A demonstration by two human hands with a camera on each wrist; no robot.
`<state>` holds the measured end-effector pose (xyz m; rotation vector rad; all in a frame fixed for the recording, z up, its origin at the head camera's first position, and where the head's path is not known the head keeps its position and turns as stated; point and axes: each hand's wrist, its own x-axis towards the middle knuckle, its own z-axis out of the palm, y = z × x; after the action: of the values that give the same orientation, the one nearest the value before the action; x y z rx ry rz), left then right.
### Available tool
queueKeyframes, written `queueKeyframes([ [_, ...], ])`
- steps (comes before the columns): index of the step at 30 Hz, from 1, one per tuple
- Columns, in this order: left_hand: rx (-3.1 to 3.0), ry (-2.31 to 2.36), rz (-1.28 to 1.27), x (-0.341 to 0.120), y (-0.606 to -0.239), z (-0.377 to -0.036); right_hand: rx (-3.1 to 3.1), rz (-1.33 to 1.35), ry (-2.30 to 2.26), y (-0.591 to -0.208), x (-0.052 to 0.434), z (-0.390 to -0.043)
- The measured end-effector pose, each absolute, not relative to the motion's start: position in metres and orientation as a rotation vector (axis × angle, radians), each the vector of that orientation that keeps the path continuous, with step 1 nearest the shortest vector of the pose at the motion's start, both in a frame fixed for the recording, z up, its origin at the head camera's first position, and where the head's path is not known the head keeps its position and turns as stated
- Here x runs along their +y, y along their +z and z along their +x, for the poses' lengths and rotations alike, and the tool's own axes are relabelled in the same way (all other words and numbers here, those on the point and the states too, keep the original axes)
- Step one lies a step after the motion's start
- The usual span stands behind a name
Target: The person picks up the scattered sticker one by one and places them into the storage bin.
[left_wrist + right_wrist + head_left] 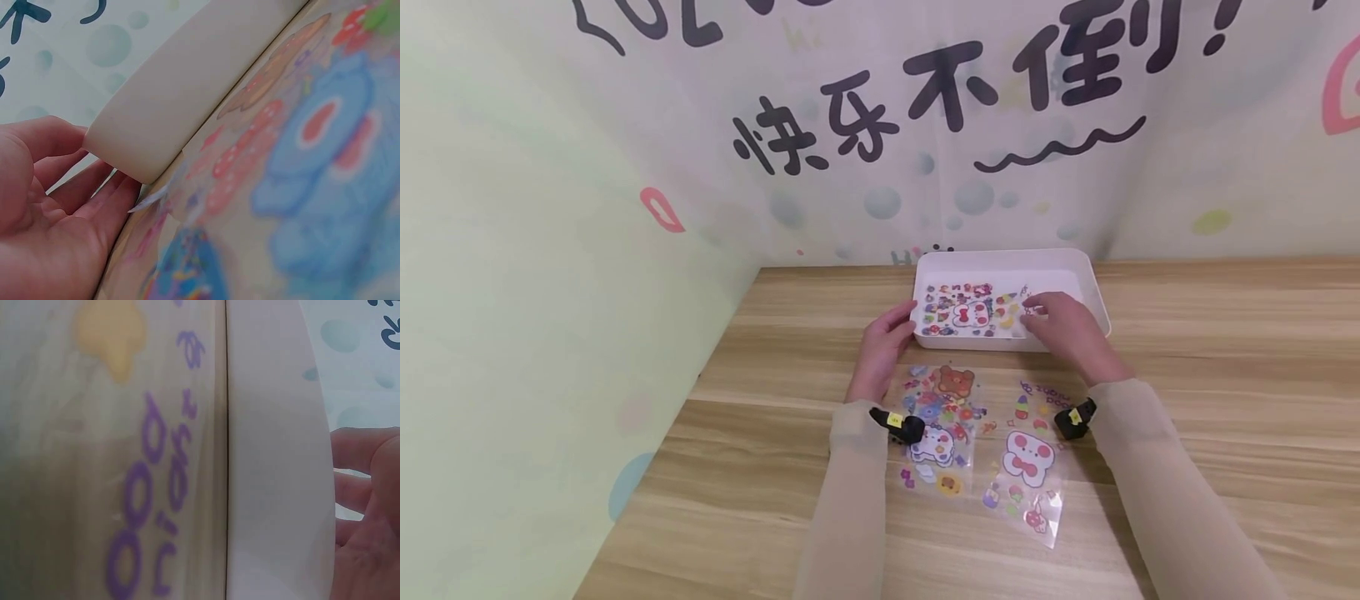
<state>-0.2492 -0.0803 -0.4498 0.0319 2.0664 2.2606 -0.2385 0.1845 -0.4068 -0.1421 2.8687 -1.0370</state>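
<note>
1. Sticker sheet (pixel 973 312) lies inside a shallow white tray (pixel 1093 287) at centre frame in the head view, slightly right of the midline and against the tray's near wall; it is printed with small colourful figures and a white bear with a red bow.

2. Right hand (pixel 1067 327) reaches over the tray's near right edge; its fingertips (pixel 1033 310) meet the sheet's right end; whether they pinch the film or only press on it I cannot tell, since the fingers hide the contact.

3. Left hand (pixel 887 337) sits at the tray's near left corner; in the left wrist view the fingers (pixel 94 194) lie relaxed and nearly straight against the rounded corner, holding nothing.

4. Judgement for doing this well: keep the left hand braced on the corner so the light tray does not slide; lift the sheet by its edge, not its printed face; raise it clear of the wall before drawing it toward the lower frame.

5. Two more sticker sheets lie flat on the wooden table (pixel 1225 350) below the tray, between the forearms: a brown-bear sheet (pixel 940 425) lower centre, a white-bear sheet (pixel 1026 462) just right of it; they are near each other, not overlapping.

6. Risk, as judgement: thin glossy film may cling to the tray floor, so a slow peel from one corner suits it.
</note>
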Motion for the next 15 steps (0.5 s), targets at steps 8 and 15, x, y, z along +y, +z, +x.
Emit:
queueKeyframes([
  [8,2.067,2.267,0.023,-0.0795,-0.4483,-0.2495,2.856,-0.14,-0.95,-0.4083,0.1827,-0.2398],
  [15,2.075,2.249,0.005,-0.0802,-0.4479,-0.2488,2.854,-0.101,-0.923,-0.4083,0.1811,-0.2396],
])
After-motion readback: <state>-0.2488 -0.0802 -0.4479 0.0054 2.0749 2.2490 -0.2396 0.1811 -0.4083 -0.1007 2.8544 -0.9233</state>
